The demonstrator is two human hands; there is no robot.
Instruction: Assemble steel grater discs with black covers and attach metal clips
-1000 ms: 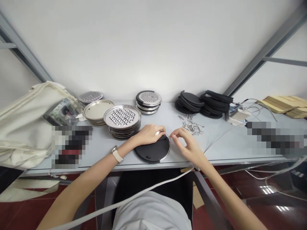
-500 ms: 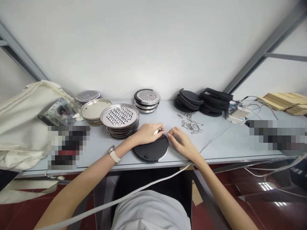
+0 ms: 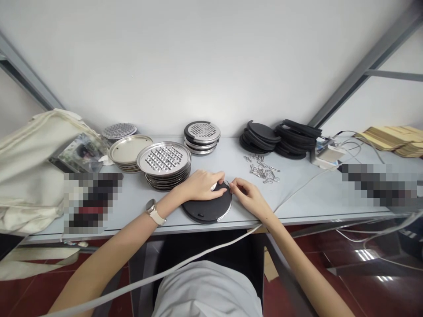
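A round black disc with a metal rim (image 3: 207,208) lies flat near the front edge of the grey table (image 3: 310,198). My left hand (image 3: 198,184), a watch on its wrist, rests curled on the disc's far edge and presses it down. My right hand (image 3: 247,195) sits just right of that spot, fingers pinched on a small wire hook (image 3: 227,183) at the disc's rim. A loose pile of similar metal hooks (image 3: 263,169) lies beyond my right hand.
Stacks of perforated steel discs (image 3: 164,164), plain steel plates (image 3: 128,152) and finished discs (image 3: 202,137) stand at the back. Black pads (image 3: 280,140) pile at the back right, beside a white adapter (image 3: 326,156). A cream bag (image 3: 29,167) fills the left. A white cable (image 3: 185,264) crosses my lap.
My right hand has drawn in leftward from a raised pinch to the disc's rim beside my left hand. The left hand stays on the disc.
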